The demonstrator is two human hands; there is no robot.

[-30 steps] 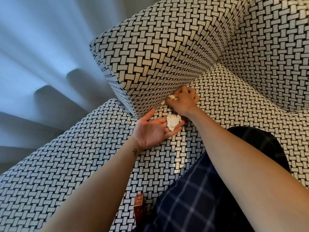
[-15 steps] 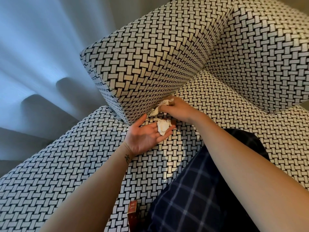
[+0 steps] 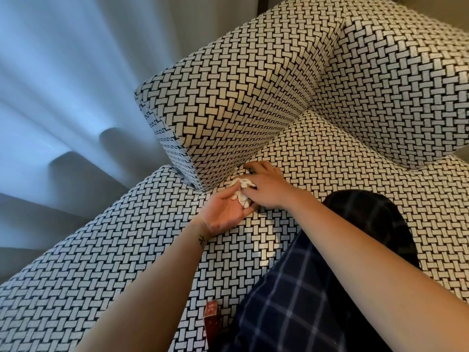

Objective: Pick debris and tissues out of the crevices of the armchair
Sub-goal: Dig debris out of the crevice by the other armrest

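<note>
- My left hand point(image 3: 224, 212) stays palm-up, fingers relaxed, now bearing more tissues point(image 3: 241, 195).
- My right hand point(image 3: 266, 189) has come over them; I cannot tell its grip.

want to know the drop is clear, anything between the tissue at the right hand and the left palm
nothing visible; the tissue lies on the fingers of the left hand, with the right hand touching it from above

Soft, cool daylight is diffused through the curtain point(image 3: 63, 85) at the left, whose folds are rendered bluish and hazy. The armchair point(image 3: 241, 102) weave is shown sharp and warmer-toned. Its straight edges are bowed by wide-angle distortion towards the borders. A small bright patch is cast on the seat cushion point(image 3: 266, 252).
</note>
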